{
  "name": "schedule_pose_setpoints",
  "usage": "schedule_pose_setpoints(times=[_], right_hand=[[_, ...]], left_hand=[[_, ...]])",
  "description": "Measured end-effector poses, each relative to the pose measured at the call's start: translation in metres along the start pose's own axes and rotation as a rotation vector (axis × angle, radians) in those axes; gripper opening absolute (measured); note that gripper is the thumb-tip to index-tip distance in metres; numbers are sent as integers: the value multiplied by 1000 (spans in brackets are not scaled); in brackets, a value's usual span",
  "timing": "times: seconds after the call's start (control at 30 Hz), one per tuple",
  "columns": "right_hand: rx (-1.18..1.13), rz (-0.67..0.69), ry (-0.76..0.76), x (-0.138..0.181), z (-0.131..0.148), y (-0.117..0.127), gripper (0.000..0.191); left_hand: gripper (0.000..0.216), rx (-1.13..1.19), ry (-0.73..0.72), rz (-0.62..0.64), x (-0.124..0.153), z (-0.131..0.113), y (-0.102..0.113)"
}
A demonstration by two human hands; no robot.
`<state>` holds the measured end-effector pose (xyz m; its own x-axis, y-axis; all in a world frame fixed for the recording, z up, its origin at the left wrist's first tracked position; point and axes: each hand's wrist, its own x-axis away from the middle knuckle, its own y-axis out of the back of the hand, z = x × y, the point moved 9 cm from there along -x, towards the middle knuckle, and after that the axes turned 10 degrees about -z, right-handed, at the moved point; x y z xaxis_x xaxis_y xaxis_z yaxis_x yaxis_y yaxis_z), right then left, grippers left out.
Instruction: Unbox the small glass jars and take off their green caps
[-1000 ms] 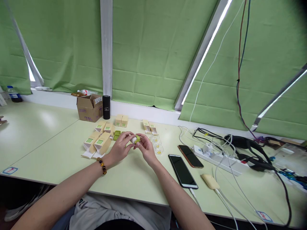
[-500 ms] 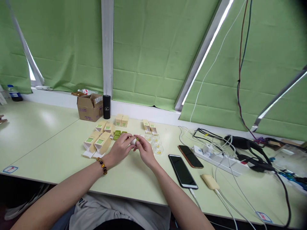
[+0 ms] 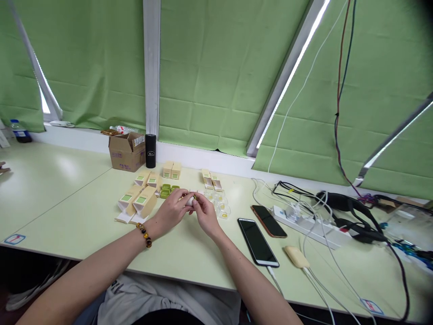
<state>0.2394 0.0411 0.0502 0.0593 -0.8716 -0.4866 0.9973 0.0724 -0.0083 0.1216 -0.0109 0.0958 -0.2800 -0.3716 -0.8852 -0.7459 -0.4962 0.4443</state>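
Observation:
A small rounded white piece (image 3: 190,201) with a bit of green on its upper side is pinched between both my hands above the table; its exact kind cannot be made out. My left hand (image 3: 173,208) has its fingers wrapped round the piece from the left. From the right, my right hand (image 3: 204,214) grips it with thumb and fingertips. Behind my left hand sit several green square cups (image 3: 165,191), partly hidden. Several clear plastic domes with yellow centres (image 3: 223,206) lie just right of my right hand.
Cream cartons (image 3: 145,201) stand left of my hands, with more cartons (image 3: 172,170) behind. A cardboard box (image 3: 126,152) and black flask (image 3: 150,151) stand at the back. To the right lie two phones (image 3: 258,242), a cream charger (image 3: 297,257), a power strip (image 3: 314,228) and tangled cables.
My fingers have shifted slightly around the white piece, which has turned a little and moved slightly right. Everything on the table stays where it was.

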Motion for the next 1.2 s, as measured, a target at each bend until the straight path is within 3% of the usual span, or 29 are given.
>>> schedule_pose_setpoints(times=[0.3,0.53,1.03,1.2], right_hand=[[72,15,43,3,9,-1,44],[144,-10,97,6,16,-2,39],[178,1,75,2,20,0,43],[188,31,209,1,36,6,45]], left_hand=[[37,-20,-38,-53,-1,-3,4],[40,-4,-21,-24,0,-5,2],[33,-50,-14,-38,1,-4,-1],[29,40,42,-114,0,8,9]])
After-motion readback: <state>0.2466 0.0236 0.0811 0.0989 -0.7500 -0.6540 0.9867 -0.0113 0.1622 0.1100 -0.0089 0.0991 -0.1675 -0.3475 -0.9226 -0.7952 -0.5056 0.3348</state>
